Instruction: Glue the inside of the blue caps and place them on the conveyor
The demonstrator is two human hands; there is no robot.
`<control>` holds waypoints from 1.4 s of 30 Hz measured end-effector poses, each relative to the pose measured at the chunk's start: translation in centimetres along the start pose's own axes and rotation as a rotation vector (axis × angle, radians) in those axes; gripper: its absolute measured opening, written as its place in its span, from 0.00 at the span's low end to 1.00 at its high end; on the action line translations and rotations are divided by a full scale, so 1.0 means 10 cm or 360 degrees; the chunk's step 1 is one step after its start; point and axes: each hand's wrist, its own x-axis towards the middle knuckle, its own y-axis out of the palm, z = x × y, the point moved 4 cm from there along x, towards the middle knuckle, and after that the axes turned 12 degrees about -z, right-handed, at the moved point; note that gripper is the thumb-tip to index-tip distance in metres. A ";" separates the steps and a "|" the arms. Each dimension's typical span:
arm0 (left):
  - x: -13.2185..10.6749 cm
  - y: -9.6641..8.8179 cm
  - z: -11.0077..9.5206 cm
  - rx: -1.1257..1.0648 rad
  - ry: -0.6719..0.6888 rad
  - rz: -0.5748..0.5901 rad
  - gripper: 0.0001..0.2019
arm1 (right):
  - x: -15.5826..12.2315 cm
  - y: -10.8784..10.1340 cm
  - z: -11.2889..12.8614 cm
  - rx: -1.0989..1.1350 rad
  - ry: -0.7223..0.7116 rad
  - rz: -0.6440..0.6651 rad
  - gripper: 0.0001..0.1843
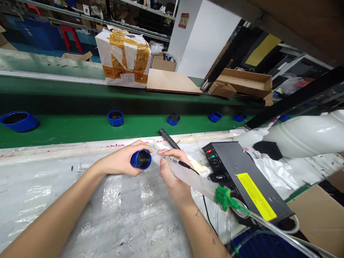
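My left hand (125, 157) is closed around a short blue cylinder (135, 160) with a dark hollow inside, its opening tilted toward me. In my right hand (172, 172) is a translucent glue-dispensing syringe (195, 180), held like a pen with its front end close to the cylinder's rim. I cannot tell whether that tip touches the rim. A green adapter (224, 198) caps the rear of the syringe and joins a clear air hose. A small switch with a black cable (184, 164) lies along the barrel under my fingers.
A black dispenser controller (242, 172) with lit lights stands at right, beside a large white bottle (309, 134). Several blue cylinders, one a blue ring (115, 118), sit on the green conveyor belt (142, 125). Behind it stand a taped box (125, 59) and a wooden board (172, 81).
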 end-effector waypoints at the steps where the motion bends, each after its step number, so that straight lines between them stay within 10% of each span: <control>1: 0.00 0.00 0.00 -0.0001 0.0000 -0.0005 0.28 | 0.00 0.00 0.01 -0.0012 -0.0036 0.0012 0.06; 42: -0.01 -0.03 0.02 0.0016 0.0085 -0.0073 0.27 | 0.02 -0.03 0.14 -0.0150 -0.0258 0.0266 0.07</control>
